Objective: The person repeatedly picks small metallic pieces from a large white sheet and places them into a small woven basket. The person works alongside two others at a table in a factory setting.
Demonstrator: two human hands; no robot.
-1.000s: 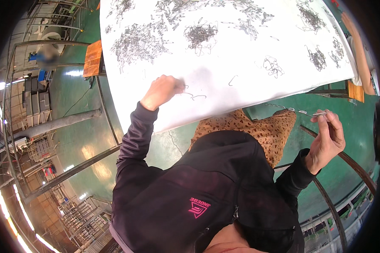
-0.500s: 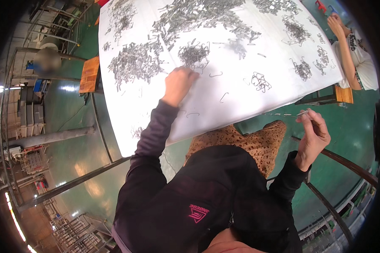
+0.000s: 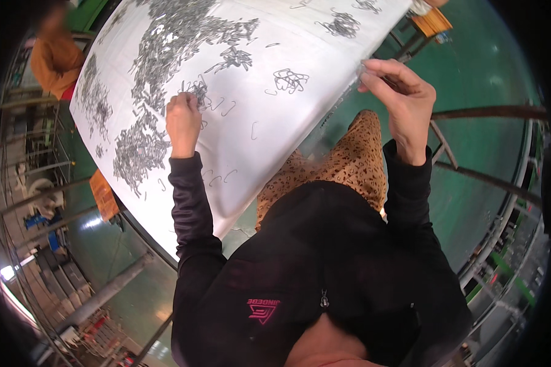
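My left hand (image 3: 183, 125) is closed, fingertips pressed together at the edge of a small pile of bent wire hooks (image 3: 198, 88) on the white-covered table (image 3: 275, 131). Whatever its fingers hold is hidden. Just past the table's right edge, my right hand (image 3: 405, 101) is raised in a pinch. Something small and pale may be between thumb and forefinger, too blurred to name. A lone wire hook (image 3: 254, 130) lies between the hands, and a loose tangle of hooks (image 3: 289, 81) sits farther off.
A large heap of small dark metal pieces (image 3: 159, 61) spreads over the far left of the table. More hooks (image 3: 340, 24) lie far right. A person in orange (image 3: 55, 61) is at the far left. Wooden stools (image 3: 431, 23) and metal bars (image 3: 490, 113) stand around.
The view has turned, so the table appears tilted and shifted left. My right hand has come up beside the table edge, still pinched. My left hand stays at the hook pile.
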